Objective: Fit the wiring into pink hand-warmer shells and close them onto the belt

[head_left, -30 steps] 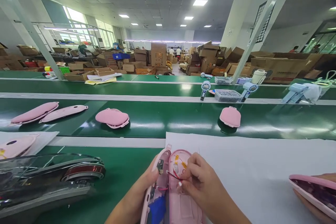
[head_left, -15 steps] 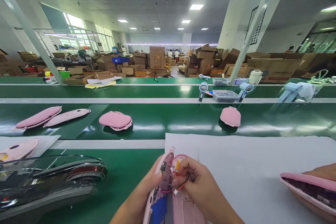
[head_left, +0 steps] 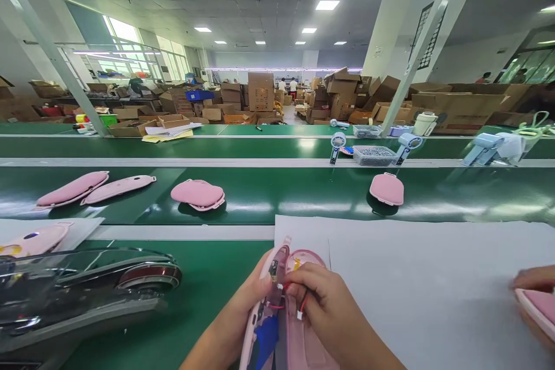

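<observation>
My left hand (head_left: 249, 295) is wrapped round one half of an opened pink plastic casing (head_left: 251, 338), which stands tilted on its edge. Inside that half are a small dark circuit board (head_left: 273, 267) and a blue part (head_left: 266, 336). The other pink half (head_left: 299, 341) lies beside it, under my right hand (head_left: 323, 300). My right fingers pinch thin red and black wires (head_left: 302, 302). One white connector (head_left: 299, 315) dangles below those fingers, and another small white plug (head_left: 280, 287) is near the fingertips, beside the circuit board.
Pink casings (head_left: 198, 194) lie along the green conveyor belt (head_left: 277, 196). White paper (head_left: 411, 277) covers the bench at right, where another person's hand (head_left: 535, 277) holds a pink casing (head_left: 540, 306). A dark machine with a clear cover (head_left: 108, 289) stands at left. Blue handheld fans (head_left: 337, 144) stand farther back.
My right fingertips and the small white plug have shifted slightly left, closer to the circuit board. The other person's hand and casing have moved right, partly out of view.
</observation>
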A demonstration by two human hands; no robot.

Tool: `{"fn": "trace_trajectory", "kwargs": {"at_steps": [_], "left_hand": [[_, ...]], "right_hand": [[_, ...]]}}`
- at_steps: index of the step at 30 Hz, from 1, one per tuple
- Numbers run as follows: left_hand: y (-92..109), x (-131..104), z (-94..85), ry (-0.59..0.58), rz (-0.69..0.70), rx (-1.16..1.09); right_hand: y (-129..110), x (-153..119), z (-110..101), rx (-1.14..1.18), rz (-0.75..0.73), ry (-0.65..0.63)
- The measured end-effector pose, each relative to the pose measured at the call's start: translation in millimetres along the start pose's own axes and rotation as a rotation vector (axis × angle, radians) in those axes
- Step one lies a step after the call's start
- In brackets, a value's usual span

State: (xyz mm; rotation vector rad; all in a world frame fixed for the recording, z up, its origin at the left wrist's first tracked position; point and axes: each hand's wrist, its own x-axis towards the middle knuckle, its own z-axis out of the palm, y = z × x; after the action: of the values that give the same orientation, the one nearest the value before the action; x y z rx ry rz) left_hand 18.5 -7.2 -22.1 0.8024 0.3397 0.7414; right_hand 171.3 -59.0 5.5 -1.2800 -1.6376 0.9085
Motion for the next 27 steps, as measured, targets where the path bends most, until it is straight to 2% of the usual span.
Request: {"fn": "trace_trajectory", "kwargs": {"at_steps": [2,6,8,12,15,18,27], "left_hand": [[-0.1,-1.7,4.1,0.023,0.018,0.018],[2.1,-7.2,15.1,0.007,-0.024,-0.03],[3.6,-9.4,18.3,0.012,-0.041,-0.034],[3.1,-10.1,18.0,0.012,-0.058,-0.021],[0.9,-7.7,16.3,0.028,-0.05,-0.019],[0.6,-5.9,17.1,0.062,-0.034,0.019],[6.9,-9.3,22.2,0.035,-0.047,0.05]], "right_hand": [[-0.9,-1.2,0.2,-0.014,-0.006,-0.003],[-6.6,-0.9,0.1,0.279,0.317,-0.071],[-10.4,0.8,0.6,0.388,0.397,-0.041],[-16.0,3.2,3.5,0.429,0.414,0.04],[-17.3,2.4,5.7,0.358,0.421,0.049],[-16.8,0.8,6.9,0.274,0.364,0.06],[-15.3,-0.7,5.9,0.144,0.331,0.085]]}}
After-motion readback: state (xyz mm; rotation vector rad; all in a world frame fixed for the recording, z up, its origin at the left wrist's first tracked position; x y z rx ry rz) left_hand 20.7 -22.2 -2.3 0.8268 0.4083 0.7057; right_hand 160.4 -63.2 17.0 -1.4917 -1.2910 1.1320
